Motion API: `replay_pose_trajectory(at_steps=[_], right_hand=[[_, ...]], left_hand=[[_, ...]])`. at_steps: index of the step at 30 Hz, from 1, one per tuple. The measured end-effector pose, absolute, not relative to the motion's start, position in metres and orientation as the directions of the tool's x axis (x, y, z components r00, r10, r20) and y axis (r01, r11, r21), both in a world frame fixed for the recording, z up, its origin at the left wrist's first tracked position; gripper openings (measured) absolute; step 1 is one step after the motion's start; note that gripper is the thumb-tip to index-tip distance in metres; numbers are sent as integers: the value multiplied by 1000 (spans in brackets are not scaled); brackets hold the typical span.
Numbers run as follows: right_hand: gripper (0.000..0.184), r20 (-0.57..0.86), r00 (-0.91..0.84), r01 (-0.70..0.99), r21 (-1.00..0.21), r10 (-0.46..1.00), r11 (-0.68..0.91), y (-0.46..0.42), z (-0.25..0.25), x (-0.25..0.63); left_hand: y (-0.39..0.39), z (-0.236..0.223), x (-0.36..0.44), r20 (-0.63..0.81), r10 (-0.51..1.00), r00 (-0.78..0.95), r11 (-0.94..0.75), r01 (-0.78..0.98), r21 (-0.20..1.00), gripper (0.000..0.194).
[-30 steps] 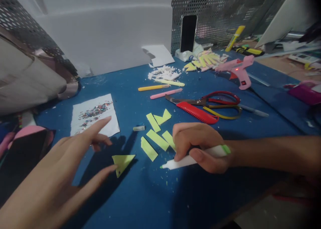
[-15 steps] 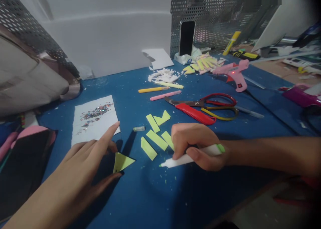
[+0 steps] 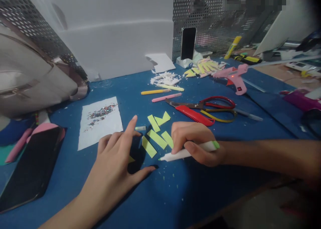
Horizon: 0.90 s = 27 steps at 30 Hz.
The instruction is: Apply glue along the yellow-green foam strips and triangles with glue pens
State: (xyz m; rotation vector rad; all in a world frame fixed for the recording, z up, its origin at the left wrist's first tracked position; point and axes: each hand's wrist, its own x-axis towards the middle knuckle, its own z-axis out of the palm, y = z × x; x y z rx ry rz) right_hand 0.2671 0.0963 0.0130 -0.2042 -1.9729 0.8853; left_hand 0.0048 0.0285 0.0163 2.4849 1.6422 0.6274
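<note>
My left hand [image 3: 114, 162] lies spread on the blue table [image 3: 175, 195], fingers apart, over a yellow-green paper triangle [image 3: 131, 159]; only a corner of it shows under the fingers. My right hand [image 3: 194, 138] grips a white marker [image 3: 175, 155] with a green end, tip pointing left just above the table. Several yellow-green paper strips [image 3: 156, 138] lie between the two hands, touching the right fingers.
A white sheet with glitter [image 3: 100, 122] lies left of the strips. Behind are a red cutter [image 3: 194, 114], scissors [image 3: 218, 107], coloured sticks [image 3: 160, 92], a pink glue gun [image 3: 234, 77] and an upright phone [image 3: 188, 43]. A black phone [image 3: 32, 165] and a bag [image 3: 32, 78] sit left.
My left hand moved right and down onto the paper triangle, now covering most of it. My right hand with the marker barely moved. The view shifted a little.
</note>
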Motion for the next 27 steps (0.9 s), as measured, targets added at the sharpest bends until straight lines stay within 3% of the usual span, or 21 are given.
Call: replay_pose_trajectory(at_steps=[5, 11, 17, 23, 27], right_hand=[[42, 700, -537, -208, -651, 471, 730, 95, 12, 267], [41, 709, -530, -222, -646, 466, 731, 96, 11, 267], [31, 654, -606, -187, -670, 452, 718, 98, 11, 267], [15, 569, -737, -110, -633, 364, 766, 97, 15, 265], [15, 607, -748, -179, -573, 268, 800, 96, 13, 264]], left_hand=[[35, 16, 13, 274, 894, 355, -432, 847, 311, 115], [35, 13, 17, 274, 898, 344, -426, 834, 351, 102], [19, 10, 14, 264, 900, 347, -431, 797, 424, 103], [9, 4, 8, 245, 917, 315, -397, 780, 483, 93], [11, 6, 8, 274, 906, 323, -419, 772, 477, 90]])
